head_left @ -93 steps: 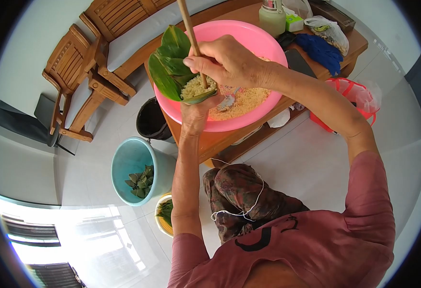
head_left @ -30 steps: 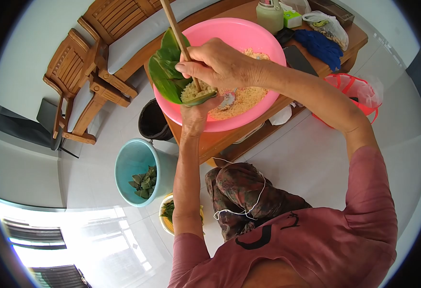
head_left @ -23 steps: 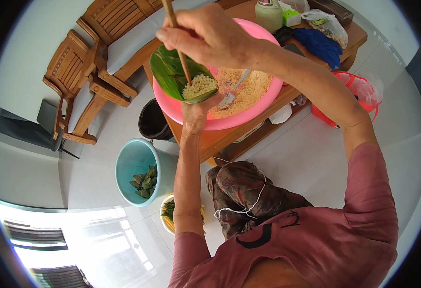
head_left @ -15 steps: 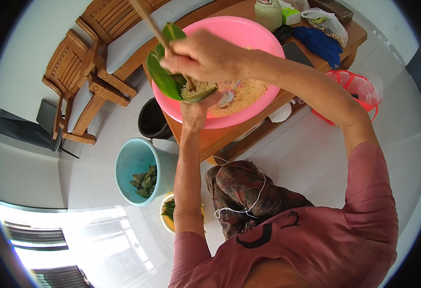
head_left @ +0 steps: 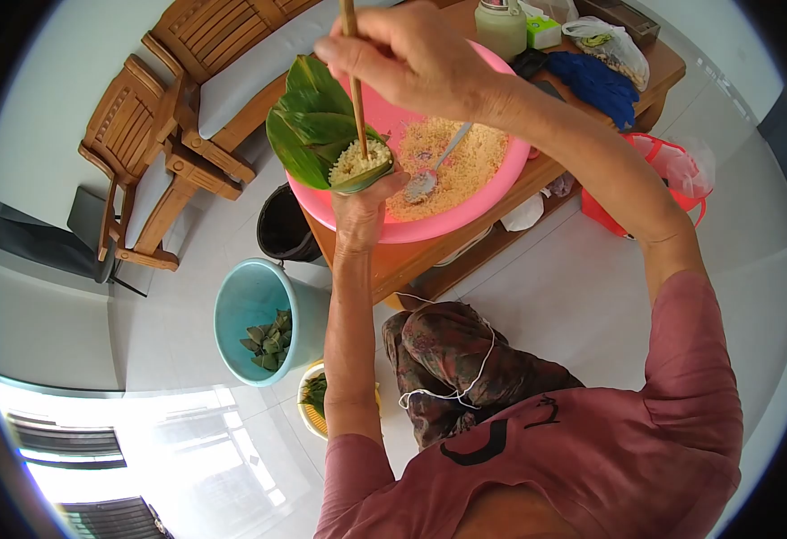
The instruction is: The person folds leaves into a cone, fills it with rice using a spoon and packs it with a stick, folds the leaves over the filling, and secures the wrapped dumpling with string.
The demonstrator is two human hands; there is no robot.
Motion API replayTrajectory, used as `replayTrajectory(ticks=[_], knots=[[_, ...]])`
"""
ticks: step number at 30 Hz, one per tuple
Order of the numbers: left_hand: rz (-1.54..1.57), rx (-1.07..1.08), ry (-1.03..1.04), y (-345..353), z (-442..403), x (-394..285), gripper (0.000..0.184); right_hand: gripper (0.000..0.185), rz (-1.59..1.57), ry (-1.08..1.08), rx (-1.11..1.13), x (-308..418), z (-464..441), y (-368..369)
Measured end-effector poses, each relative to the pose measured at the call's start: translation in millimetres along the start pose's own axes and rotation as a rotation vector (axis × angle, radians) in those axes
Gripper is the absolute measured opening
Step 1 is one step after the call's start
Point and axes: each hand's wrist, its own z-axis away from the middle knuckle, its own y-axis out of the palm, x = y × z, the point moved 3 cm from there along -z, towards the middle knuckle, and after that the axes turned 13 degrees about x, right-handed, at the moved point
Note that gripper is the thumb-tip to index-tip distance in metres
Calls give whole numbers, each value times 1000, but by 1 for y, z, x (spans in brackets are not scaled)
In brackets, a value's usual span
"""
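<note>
One stick (head_left: 358, 99) pinched in our right hand (head_left: 420, 58), left hand (head_left: 360, 216) clasping leaf (head_left: 305, 121); hard poke might split it, spilling rice (head_left: 347, 163).

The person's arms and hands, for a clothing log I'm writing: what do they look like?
The person wears short, plain, dusty-red fabric sleeves. Below them, the left hand and right hand are bare, with no gloves, watch or bracelet visible.

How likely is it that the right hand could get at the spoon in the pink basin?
Probably yes: the spoon lies exposed on the grain near the right hand, though its fingers hold a wooden stick and may need freeing.
</note>
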Motion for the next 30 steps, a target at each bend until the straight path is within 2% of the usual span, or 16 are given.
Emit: replayTrajectory(ticks=[3,6,10,14,17,18,21,22,25,26,27,29,30], knots=[[43,35,-10,-6,-1,2,49,32,22,-21,-22,2,2,-5],[179,117,-44,-8,-3,5,43,32,-116,42,112,-17,15,24],[133,71,-13,-3,-1,3,43,31,-61,144,205,-22,18,33],[50,37,-15,-2,0,2,41,34,-7,1,-23,-5,-2,7],[29,31,-22,-1,1,1,40,32,-43,-26,6,-3,-1,13],[32,33,-32,-1,1,1,40,30,-60,-17,109,-12,6,27],[-104,-7,-70,-4,3,3,41,30,-142,209,304,-24,23,44],[-90,-3,-53,-4,2,3,41,31,-144,156,282,-22,21,39],[-70,-1,-18,-6,-2,5,42,33,-171,129,36,-31,13,21],[-81,-13,-14,-8,-2,7,41,31,71,64,-109,-28,12,2],[-94,-23,-12,-9,-2,9,41,27,92,-80,-147,-38,9,-15],[-90,-33,-7,-11,-2,8,40,25,198,248,-41,-71,27,-30],[-87,-40,-15,-11,-1,7,40,25,330,407,113,-94,38,-30]])
